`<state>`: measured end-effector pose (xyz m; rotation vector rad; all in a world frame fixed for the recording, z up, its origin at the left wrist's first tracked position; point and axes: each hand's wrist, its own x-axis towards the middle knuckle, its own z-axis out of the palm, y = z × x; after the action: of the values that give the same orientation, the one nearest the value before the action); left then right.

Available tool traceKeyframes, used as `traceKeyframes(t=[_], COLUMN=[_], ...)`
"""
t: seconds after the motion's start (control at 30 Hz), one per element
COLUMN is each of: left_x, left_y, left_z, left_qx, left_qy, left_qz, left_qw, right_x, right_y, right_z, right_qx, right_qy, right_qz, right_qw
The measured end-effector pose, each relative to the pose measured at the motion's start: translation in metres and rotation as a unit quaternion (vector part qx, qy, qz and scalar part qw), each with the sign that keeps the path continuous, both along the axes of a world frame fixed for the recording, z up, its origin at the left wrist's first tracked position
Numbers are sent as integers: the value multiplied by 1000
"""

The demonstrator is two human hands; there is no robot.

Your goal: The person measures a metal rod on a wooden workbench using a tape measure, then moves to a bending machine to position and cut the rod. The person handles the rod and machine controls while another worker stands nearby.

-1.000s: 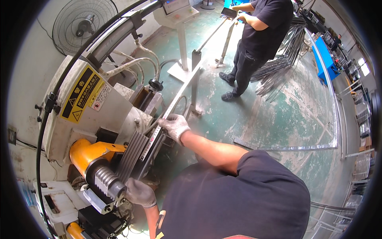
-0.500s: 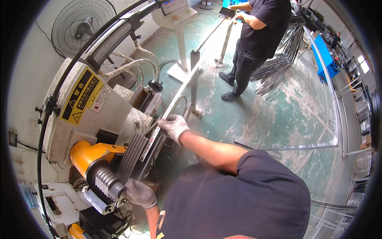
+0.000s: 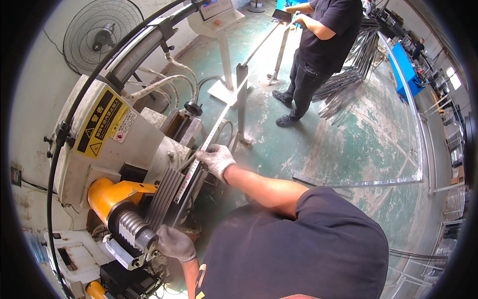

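Note:
A white tape measure blade (image 3: 188, 180) with dark and red marks runs along a long bar, from beside the machine up toward the far stand. My right hand (image 3: 217, 160), in a pale knit glove, is closed around the blade and bar, its thumb on top. Nearer to me, my left hand (image 3: 175, 243), in a greyish glove, is curled beside the ribbed metal cylinder (image 3: 135, 228) at the near end of the bar. What its fingers grip is hidden. Between the tape and the orange machine arm (image 3: 112, 195) lies a dark grooved block (image 3: 164, 195).
A post (image 3: 242, 99) stands under the bar's far part. Beyond it a person (image 3: 323, 55) holds a dark handheld device (image 3: 282, 15). A control stand (image 3: 217, 22) and a fan (image 3: 102, 37) are at the back left. Bundled metal bars (image 3: 348, 79) and a bent frame (image 3: 368, 184) lie on the right.

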<state>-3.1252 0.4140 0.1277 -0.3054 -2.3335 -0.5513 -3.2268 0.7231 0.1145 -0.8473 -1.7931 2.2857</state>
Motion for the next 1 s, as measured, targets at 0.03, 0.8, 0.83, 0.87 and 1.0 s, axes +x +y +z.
traceKeyframes(t=[0.03, 0.8, 0.83, 0.87, 1.0], left_x=[1, -69, -78, -86, -114], left_y=[0, 203, 219, 237, 297], left_z=[0, 157, 160, 162, 146], left_qx=[0, 490, 508, 469, 487], left_qy=[-2, -282, -240, -189, -253], left_qz=[0, -363, -378, -360, -263], left_qw=[1000, 741, 736, 784, 793], right_x=[3, 75, 59, 29, -62], right_y=[0, 127, 170, 233, 352], right_z=[4, 77, 48, 8, -2], right_qx=[5, -166, -226, -286, -532], right_qy=[0, 238, 238, 226, 381], right_qz=[3, 21, -72, -188, -239], right_qw=[1000, 957, 942, 912, 717])
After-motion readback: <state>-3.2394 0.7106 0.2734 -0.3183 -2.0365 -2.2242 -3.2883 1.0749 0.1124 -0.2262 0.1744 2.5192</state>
